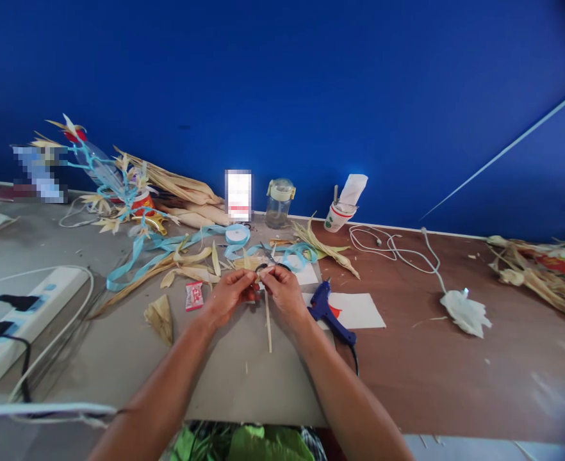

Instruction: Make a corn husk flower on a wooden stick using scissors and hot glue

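Note:
My left hand [229, 296] and my right hand [283, 291] meet over the grey board [244, 371] at the table's middle. Both pinch the top of a thin pale stick [268, 323] that hangs down toward me. A small strip of dried husk seems wrapped at the stick's top between the fingertips; it is too small to tell more. A blue glue gun [329, 314] lies just right of my right wrist on white paper [359, 310]. Light blue ribbon [167, 246] and dried husk pieces [191, 259] lie just beyond my hands.
A white power strip [20, 320] with black plugs sits at the left. A glass jar [279, 203], a paper cup [337, 216] and a white cable [398, 250] stand near the blue wall. Husk bundles lie at back left [177, 189] and far right [542, 269]. A white husk flower [466, 312] rests on the brown table.

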